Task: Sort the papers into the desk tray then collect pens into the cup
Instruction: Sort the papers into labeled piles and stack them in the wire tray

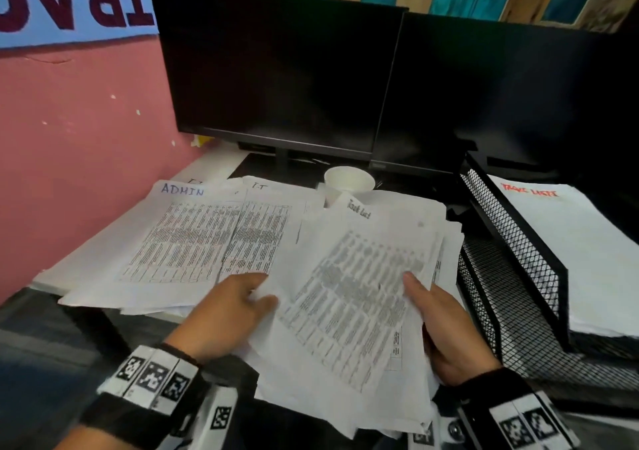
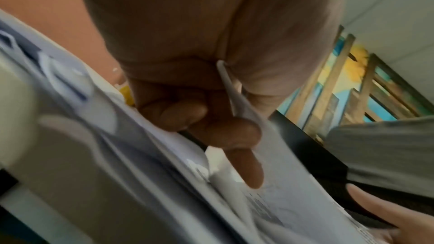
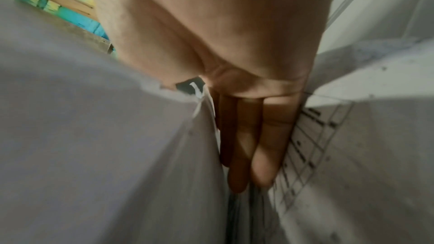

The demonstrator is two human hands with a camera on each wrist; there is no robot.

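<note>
Wrist bands (image 1: pixel 152 377): black straps with white square-coded markers, one on each forearm, nearest the head camera.

Held sheaf of papers (image 1: pixel 349 297): printed tables, topmost sheet headed "Task List" in handwriting, tilted toward the viewer, its lower corner hanging over the desk edge.

Left hand (image 1: pixel 224 315): grips the sheaf's left edge, thumb on top; in the left wrist view the fingers (image 2: pixel 225 133) curl beneath a sheet, pinching it against the thumb.

Right hand (image 1: pixel 446 325): grips the sheaf's right edge, thumb on the printed face; in the right wrist view its fingers (image 3: pixel 263 147) lie straight along the underside between sheets.

Loose papers on the desk (image 1: pixel 193 238): overlapping printed sheets, one headed "ADMIN" in blue, the next "I.T", spread left of the held sheaf on a white desk (image 1: pixel 114 221).

Cup (image 1: pixel 349 180): white, upright, behind the papers and partly hidden by them; what is inside cannot be told.

Desk tray (image 1: pixel 529 252): black wire mesh, tiered, at the right. Upper tier holds a stack of white sheets (image 1: pixel 574 249), top one headed in red handwriting. The tier below is dark and its contents cannot be told.

Monitors (image 1: pixel 283 73): two, dark, side by side behind everything.

Pens: none can be made out.
</note>
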